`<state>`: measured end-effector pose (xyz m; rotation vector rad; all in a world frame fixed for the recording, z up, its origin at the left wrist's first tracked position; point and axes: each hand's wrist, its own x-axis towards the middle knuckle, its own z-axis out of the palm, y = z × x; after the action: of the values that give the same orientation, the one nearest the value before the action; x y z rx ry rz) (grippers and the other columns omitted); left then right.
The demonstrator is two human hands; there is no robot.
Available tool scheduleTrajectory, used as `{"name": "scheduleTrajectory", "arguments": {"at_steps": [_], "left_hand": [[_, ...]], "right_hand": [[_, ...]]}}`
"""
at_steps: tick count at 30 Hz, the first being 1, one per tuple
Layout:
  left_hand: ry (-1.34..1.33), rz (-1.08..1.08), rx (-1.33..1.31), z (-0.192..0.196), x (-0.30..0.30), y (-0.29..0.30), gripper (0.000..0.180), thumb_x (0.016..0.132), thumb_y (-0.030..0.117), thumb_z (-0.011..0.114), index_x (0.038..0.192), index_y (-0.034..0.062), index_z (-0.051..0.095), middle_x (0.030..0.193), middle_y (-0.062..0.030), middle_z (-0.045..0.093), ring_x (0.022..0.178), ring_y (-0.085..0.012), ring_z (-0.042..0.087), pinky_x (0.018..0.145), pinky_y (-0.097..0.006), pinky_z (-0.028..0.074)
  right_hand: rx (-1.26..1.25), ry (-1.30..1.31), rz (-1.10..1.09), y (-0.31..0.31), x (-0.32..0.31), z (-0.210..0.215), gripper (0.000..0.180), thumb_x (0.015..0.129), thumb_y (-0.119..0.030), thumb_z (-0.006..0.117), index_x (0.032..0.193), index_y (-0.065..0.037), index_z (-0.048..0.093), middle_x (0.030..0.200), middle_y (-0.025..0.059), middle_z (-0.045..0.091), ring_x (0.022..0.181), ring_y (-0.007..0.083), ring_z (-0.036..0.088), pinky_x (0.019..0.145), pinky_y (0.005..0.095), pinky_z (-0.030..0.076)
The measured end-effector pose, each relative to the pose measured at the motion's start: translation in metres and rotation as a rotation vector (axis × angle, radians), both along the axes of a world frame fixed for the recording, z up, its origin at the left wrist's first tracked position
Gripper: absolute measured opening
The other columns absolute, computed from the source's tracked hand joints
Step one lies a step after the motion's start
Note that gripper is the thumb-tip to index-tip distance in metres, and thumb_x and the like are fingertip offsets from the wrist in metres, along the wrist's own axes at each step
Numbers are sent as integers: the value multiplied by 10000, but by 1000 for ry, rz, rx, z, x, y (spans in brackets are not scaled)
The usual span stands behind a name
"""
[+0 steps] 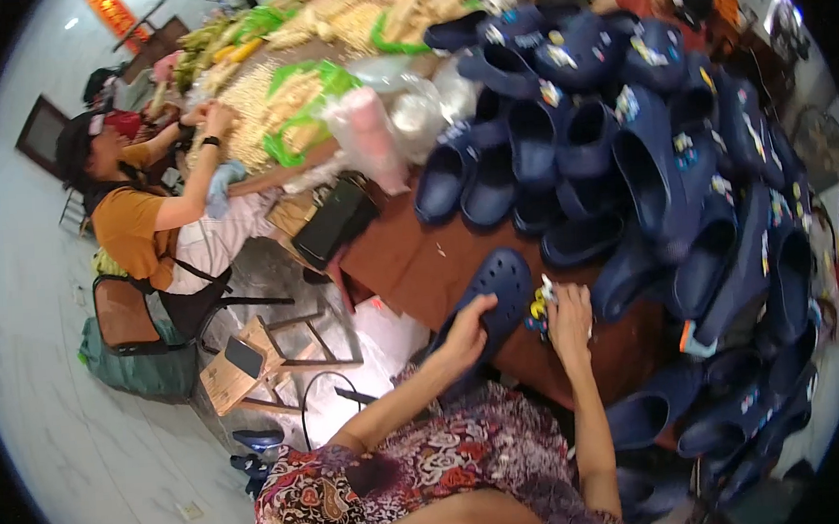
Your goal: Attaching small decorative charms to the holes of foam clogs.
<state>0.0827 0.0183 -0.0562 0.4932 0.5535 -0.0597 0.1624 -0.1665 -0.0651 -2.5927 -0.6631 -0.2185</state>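
Tabletop (420, 262) under clogs (642, 167), pale wall (34, 314)

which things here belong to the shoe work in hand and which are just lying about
Seemingly part of the work:
- navy clog held in the left hand
- small colourful pieces at the right hand
- piled navy clogs
- brown tabletop

Apparently just lying about:
- wooden stool
- flat dark object on it
- black bag
- green sack
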Motion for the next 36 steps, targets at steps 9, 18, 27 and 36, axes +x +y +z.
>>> {"name": "scheduleTrajectory", "arguments": {"at_steps": [9, 18, 27, 36], "left_hand": [[80, -57, -91, -8, 21, 16, 419, 813, 132, 548, 1189, -52, 541, 1169, -202, 623, 1059, -344, 617, 964, -468, 487], [117, -11, -123, 6, -12, 2, 478, 794, 63, 525, 1246, -82, 463, 1193, -243, 590, 1074, -368, 604, 969, -487, 482], [115, -8, -82, -8, -22, 2, 475, 766, 79, 555, 1216, -61, 501, 1157, -224, 612, 1026, -357, 624, 894, -470, 515], [47, 35, -65, -9, -19, -2, 558, 659, 75, 542, 1199, -64, 522, 1099, -217, 635, 974, -355, 642, 860, -463, 536]], "right_hand": [[298, 93, -155, -9, 5, 13, 161, 901, -68, 540, 1024, -21, 633, 941, 178, 611, 888, 378, 583, 782, 456, 465], [59, 88, 43, 4, 8, 13, 374, 756, -79, 723, 1099, -22, 588, 1001, 150, 563, 905, 348, 553, 781, 440, 464], [122, 68, -42, 8, 14, 8, 155, 860, -56, 559, 1000, -11, 610, 911, 169, 586, 856, 359, 578, 764, 445, 471], [675, 620, -188, 10, 2, 18, 203, 974, -131, 531, 1098, -14, 643, 961, 38, 670, 852, 78, 613, 732, 234, 491]]}}
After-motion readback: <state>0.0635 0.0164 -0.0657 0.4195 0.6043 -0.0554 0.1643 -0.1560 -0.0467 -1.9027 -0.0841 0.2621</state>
